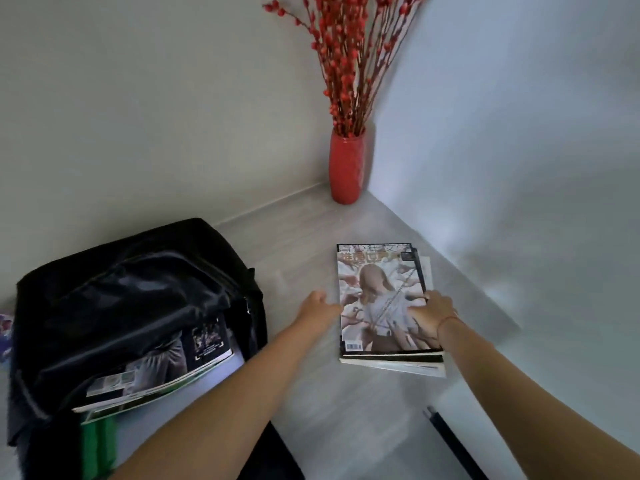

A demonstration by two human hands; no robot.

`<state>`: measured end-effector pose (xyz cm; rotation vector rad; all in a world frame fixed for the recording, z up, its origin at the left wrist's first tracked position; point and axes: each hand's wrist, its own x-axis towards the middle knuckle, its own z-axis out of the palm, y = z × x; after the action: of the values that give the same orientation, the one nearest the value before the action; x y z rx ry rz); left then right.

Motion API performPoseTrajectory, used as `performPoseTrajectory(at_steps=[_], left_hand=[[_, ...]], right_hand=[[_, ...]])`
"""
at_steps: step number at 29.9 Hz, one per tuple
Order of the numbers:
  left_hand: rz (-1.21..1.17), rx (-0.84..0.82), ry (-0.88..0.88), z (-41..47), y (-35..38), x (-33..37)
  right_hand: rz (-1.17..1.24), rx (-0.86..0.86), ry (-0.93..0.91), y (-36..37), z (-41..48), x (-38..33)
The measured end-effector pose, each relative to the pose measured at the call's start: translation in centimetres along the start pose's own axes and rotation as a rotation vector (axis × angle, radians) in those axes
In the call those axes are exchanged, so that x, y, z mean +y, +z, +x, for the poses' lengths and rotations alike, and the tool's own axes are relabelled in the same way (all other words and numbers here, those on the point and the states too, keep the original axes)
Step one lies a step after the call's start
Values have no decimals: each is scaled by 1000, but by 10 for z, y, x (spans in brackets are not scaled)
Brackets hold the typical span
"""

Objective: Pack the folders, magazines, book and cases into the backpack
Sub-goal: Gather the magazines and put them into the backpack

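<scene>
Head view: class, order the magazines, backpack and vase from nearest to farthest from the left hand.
1. Magazines, just right of the left hand, at its fingertips.
2. Backpack, to its left.
3. Vase, far back in the corner.

Table (304, 237): pale wood grain, lower centre.
Left: black backpack (131, 289).
Centre right: 1 magazine stack (381, 299).
Upper centre: red vase (347, 168).

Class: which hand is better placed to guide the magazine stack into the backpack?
Probably left: the left hand touches the magazine stack nearest the backpack; the right hand rests on its far side.
</scene>
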<state>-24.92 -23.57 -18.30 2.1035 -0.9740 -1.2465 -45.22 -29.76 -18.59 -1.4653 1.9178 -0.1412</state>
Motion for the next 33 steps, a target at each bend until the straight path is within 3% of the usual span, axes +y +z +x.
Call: performPoseTrajectory(at_steps=[5, 10, 14, 16, 20, 23, 26, 33], left_hand=[[-248, 41, -112, 29, 42, 17], [-653, -120, -292, 43, 57, 40], [-596, -196, -370, 45, 65, 42], [-492, -134, -327, 48, 81, 43], [-472, -18, -261, 39, 88, 43], [-538, -29, -183, 30, 71, 35], [-540, 9, -67, 20, 51, 33], [-661, 79, 76, 5, 5, 55]], right_hand=[[194, -68, 69, -19, 41, 32], [575, -236, 196, -33, 67, 42], [755, -352, 219, -31, 71, 46], [682, -370, 160, -26, 75, 47], [493, -225, 114, -13, 72, 43], [694, -225, 63, -14, 68, 36], [958, -356, -71, -28, 61, 25], [988, -483, -418, -46, 42, -14]])
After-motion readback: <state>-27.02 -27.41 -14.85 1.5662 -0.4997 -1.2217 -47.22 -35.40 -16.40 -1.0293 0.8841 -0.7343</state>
